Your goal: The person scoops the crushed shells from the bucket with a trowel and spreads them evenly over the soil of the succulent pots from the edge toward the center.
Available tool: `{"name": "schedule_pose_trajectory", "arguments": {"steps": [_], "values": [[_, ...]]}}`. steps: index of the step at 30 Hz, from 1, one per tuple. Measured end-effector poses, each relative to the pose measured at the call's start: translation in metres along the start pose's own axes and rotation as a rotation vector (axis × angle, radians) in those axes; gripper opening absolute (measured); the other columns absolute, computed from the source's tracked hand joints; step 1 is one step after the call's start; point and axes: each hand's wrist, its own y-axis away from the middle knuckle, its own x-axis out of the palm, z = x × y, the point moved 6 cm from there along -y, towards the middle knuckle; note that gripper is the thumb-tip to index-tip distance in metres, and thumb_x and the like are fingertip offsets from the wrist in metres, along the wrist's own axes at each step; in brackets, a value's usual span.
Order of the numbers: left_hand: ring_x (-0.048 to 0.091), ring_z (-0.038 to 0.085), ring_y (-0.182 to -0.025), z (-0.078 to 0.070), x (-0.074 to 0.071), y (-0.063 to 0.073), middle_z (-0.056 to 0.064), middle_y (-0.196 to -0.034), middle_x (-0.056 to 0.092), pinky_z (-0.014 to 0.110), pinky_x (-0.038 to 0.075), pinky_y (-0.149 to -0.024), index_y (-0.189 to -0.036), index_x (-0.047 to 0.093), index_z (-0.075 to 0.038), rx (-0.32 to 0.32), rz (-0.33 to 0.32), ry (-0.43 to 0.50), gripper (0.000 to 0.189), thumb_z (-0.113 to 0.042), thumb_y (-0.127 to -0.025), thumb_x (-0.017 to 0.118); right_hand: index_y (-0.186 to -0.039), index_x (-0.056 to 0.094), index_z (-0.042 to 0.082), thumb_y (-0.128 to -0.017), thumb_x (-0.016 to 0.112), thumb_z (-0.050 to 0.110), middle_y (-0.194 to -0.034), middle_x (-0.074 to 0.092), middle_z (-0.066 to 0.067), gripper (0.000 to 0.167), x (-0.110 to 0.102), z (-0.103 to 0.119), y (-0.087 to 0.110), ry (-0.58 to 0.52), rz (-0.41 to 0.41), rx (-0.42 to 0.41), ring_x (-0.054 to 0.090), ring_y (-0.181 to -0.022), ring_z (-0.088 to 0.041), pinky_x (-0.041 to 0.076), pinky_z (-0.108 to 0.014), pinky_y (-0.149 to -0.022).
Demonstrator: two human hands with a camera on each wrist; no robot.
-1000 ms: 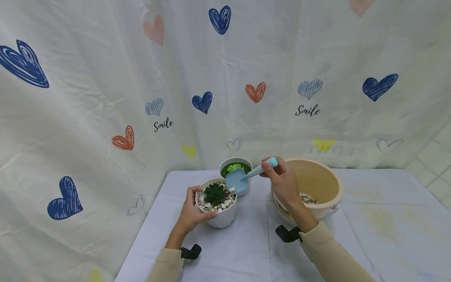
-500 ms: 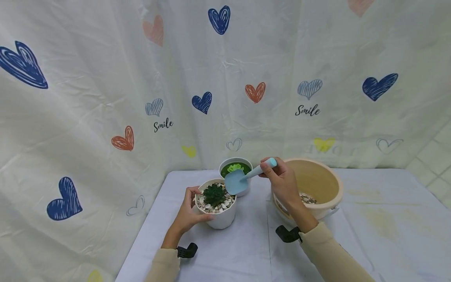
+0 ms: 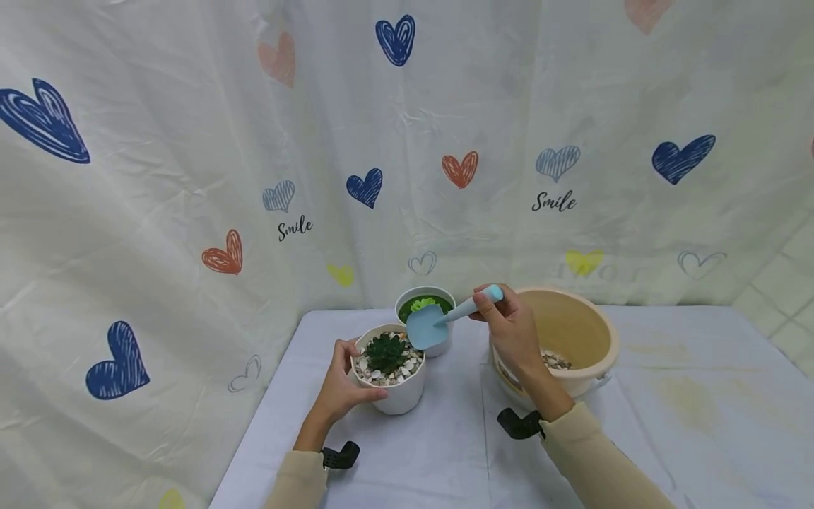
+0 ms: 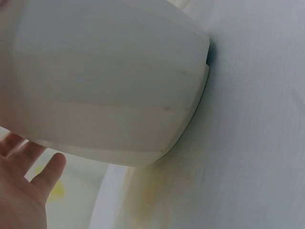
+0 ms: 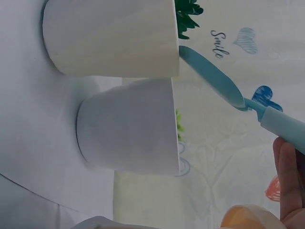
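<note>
In the head view my left hand (image 3: 339, 387) holds a white flowerpot (image 3: 405, 397) at its left side, thumb along the front and fingers at the rim. Dark green succulent leaves (image 3: 386, 352) rise from pale pebbles (image 3: 371, 375) inside it. My right hand (image 3: 514, 332) grips the handle of a light blue toy shovel (image 3: 426, 326). Its blade tilts down with the tip right at the pot's right rim, and no pebbles show on it. The right wrist view shows the shovel blade (image 5: 214, 78) from the side, tip near the rim.
Behind stands a second white pot (image 3: 440, 348) with a bright green plant (image 3: 422, 304), partly covered by the shovel. At the right, a beige bucket (image 3: 603, 332) holds some pebbles (image 3: 556, 361) under my right forearm. A heart-printed curtain (image 3: 496, 233) hangs behind the white-covered table (image 3: 445, 452).
The few white pebbles at the shovel's tip have gone from the blade. My left thumb has drawn back slightly leftward on the pot; the right hand stays nearly in place.
</note>
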Motion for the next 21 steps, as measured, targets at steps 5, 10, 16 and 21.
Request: {"name": "schedule_pose_trajectory", "arguments": {"steps": [5, 10, 16, 21], "values": [[0.038, 0.035, -0.149, -0.001, -0.001, 0.0, 0.005, -0.154, 0.045, 0.065, 0.026, -0.12, -0.108, 0.032, -0.013, -0.007, -0.039, -0.048, 0.085, -0.02, -0.059, 0.101, -0.117, 0.064, -0.001, -0.103, 0.063, 0.026, -0.101, 0.069, -0.007, 0.03, -0.002, 0.0, 0.0, -0.033, -0.038, 0.002, 0.074, -0.089, -0.009, 0.06, -0.025, -0.083], [0.042, 0.037, -0.146, -0.004, -0.001, 0.0, 0.009, -0.156, 0.044, 0.063, 0.035, -0.115, -0.109, 0.033, -0.012, -0.012, -0.049, -0.085, 0.085, -0.022, -0.059, 0.101, -0.113, 0.065, 0.002, -0.103, 0.062, 0.024, -0.095, 0.068, 0.001, 0.025, -0.007, 0.002, 0.0, -0.088, -0.091, 0.004, 0.075, -0.087, -0.01, 0.06, -0.025, -0.082], [0.043, 0.038, -0.145, -0.004, -0.002, 0.002, 0.008, -0.156, 0.044, 0.062, 0.036, -0.114, -0.108, 0.034, -0.012, -0.03, -0.049, -0.109, 0.085, -0.024, -0.058, 0.102, -0.109, 0.067, 0.007, -0.103, 0.062, 0.022, -0.093, 0.067, -0.001, 0.018, -0.025, 0.005, 0.004, -0.186, -0.16, 0.018, 0.075, -0.084, -0.01, 0.061, -0.027, -0.082], [0.042, 0.037, -0.146, -0.007, -0.002, 0.001, 0.008, -0.156, 0.043, 0.062, 0.034, -0.115, -0.11, 0.032, -0.012, -0.054, -0.022, -0.133, 0.087, -0.028, -0.059, 0.102, -0.11, 0.066, 0.004, -0.102, 0.062, 0.023, -0.097, 0.069, -0.002, 0.021, -0.056, 0.015, 0.007, -0.273, -0.209, 0.022, 0.076, -0.086, -0.011, 0.06, -0.028, -0.083]]}}
